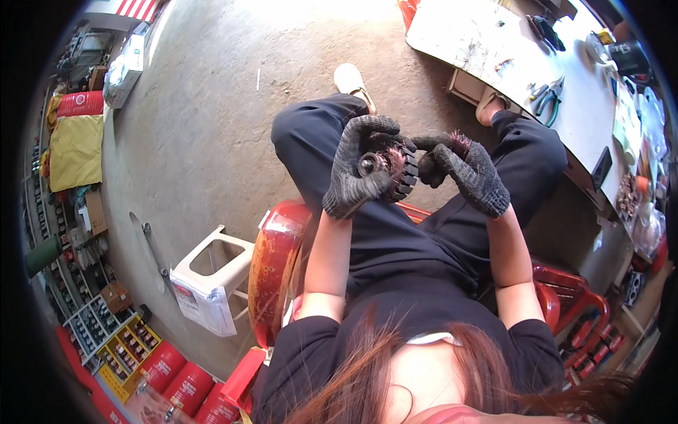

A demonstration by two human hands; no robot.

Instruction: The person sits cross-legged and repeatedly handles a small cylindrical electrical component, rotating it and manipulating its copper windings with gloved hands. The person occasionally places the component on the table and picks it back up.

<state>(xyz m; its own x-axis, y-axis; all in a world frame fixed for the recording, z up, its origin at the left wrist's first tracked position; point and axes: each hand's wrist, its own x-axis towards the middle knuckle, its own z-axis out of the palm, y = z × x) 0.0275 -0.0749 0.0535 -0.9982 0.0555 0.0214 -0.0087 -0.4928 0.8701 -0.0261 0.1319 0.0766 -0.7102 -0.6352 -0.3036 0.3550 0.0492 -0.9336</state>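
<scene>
Both my hands wear dark grey knitted gloves and are raised over my lap. My left hand (351,173) wraps around a motor armature (404,173), a dark slotted core with copper-red windings and a round shaft end facing left. Close to the armature's right side, my right hand (466,173) is closed with its fingertips bent toward the core. A tuft of fine copper wire (460,143) sticks up from its bent fingers. Whether the wire joins the windings cannot be seen.
A white worktable (480,42) at the far right carries pliers (549,99). Beside my red wooden chair (279,272) stands a cream plastic stool (212,261) with papers hanging from it. Red drums (187,389) and parts racks (95,321) line the left.
</scene>
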